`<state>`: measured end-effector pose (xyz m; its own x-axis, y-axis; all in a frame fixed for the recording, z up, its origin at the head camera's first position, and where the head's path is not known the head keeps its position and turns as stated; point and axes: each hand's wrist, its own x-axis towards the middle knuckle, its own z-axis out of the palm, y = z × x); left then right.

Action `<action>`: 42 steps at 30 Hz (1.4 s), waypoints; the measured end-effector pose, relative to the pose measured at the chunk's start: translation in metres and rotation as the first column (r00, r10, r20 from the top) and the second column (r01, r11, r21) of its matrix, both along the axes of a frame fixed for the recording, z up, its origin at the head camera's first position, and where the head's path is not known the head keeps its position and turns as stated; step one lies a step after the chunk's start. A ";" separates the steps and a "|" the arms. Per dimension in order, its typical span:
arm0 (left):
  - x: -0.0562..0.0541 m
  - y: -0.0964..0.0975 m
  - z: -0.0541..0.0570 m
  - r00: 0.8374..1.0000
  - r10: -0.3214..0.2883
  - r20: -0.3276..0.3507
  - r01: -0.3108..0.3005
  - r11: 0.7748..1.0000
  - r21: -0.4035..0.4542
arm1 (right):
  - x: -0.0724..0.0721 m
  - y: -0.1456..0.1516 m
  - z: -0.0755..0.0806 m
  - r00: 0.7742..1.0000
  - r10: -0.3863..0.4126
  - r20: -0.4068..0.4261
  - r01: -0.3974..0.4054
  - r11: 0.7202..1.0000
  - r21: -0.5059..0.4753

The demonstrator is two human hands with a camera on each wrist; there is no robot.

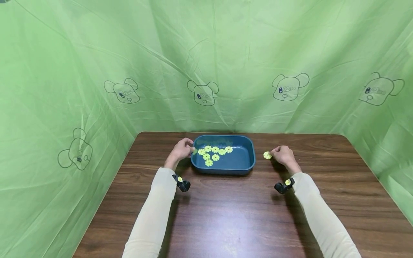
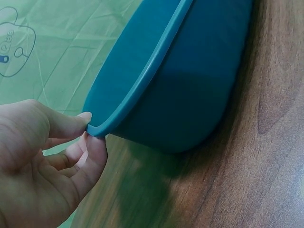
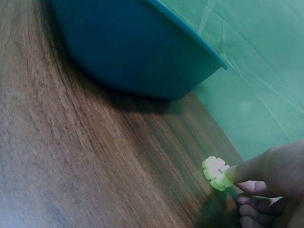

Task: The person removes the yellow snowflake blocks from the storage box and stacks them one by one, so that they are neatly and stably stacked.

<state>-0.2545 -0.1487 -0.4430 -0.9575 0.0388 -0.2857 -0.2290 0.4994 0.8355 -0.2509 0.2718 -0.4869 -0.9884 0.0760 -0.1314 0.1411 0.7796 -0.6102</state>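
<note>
A blue rectangular basin (image 1: pixel 222 172) stands on the table, with several yellow flower-shaped discs (image 1: pixel 215 157) lying inside, mostly toward its left half. My left hand (image 1: pixel 183 148) pinches the basin's rim (image 2: pixel 102 129) at its left end, thumb on top and a finger underneath. To the right of the basin, my right hand (image 1: pixel 283 155) pinches one yellow flower-shaped disc (image 3: pixel 217 174) by its edge between thumb and fingers. That disc is outside the basin, close over the tabletop.
The dark wood table (image 1: pixel 222 215) extends in front and to both sides. A green curtain (image 1: pixel 226 64) with printed bear heads hangs behind the table and at its sides. Each sleeve carries a small black camera (image 1: pixel 183 185) at the wrist.
</note>
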 end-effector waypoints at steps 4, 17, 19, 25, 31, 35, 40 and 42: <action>0.000 0.000 -0.001 1.000 0.001 -0.002 -0.001 1.000 -0.004 | 0.002 -0.001 0.001 1.000 0.003 -0.005 -0.003 1.000 0.002; 0.001 0.000 -0.003 1.000 -0.005 -0.015 0.005 1.000 0.003 | 0.008 -0.005 0.019 0.990 -0.033 -0.135 0.025 0.998 -0.061; 0.001 0.000 -0.003 1.000 -0.004 -0.014 0.004 1.000 0.008 | 0.006 -0.009 0.024 0.986 -0.028 -0.163 0.018 0.998 -0.065; 0.002 0.000 -0.002 1.000 0.001 -0.010 0.000 1.000 0.009 | 0.004 -0.023 0.037 0.975 0.000 -0.220 -0.026 0.993 -0.116; 0.001 0.001 -0.001 1.000 0.003 -0.015 -0.003 1.000 0.015 | -0.002 -0.037 0.043 0.960 0.041 -0.276 -0.094 0.979 -0.181; 0.001 0.001 -0.001 1.000 0.004 -0.015 -0.004 1.000 0.015 | -0.004 -0.048 0.046 0.955 0.065 -0.288 -0.127 0.971 -0.202; 0.001 0.001 -0.001 1.000 0.004 -0.020 -0.004 1.000 -0.003 | -0.004 -0.064 0.052 0.954 0.074 -0.292 -0.145 0.962 -0.229; 0.001 0.001 -0.001 1.000 0.003 -0.018 -0.003 1.000 -0.007 | -0.003 -0.071 0.053 0.953 0.080 -0.291 -0.154 0.958 -0.243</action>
<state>-0.2539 -0.1479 -0.4438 -0.9627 0.0338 -0.2684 -0.2153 0.5049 0.8359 -0.2543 0.2009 -0.4342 -0.9882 -0.0425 0.1475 -0.1440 0.5889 -0.7953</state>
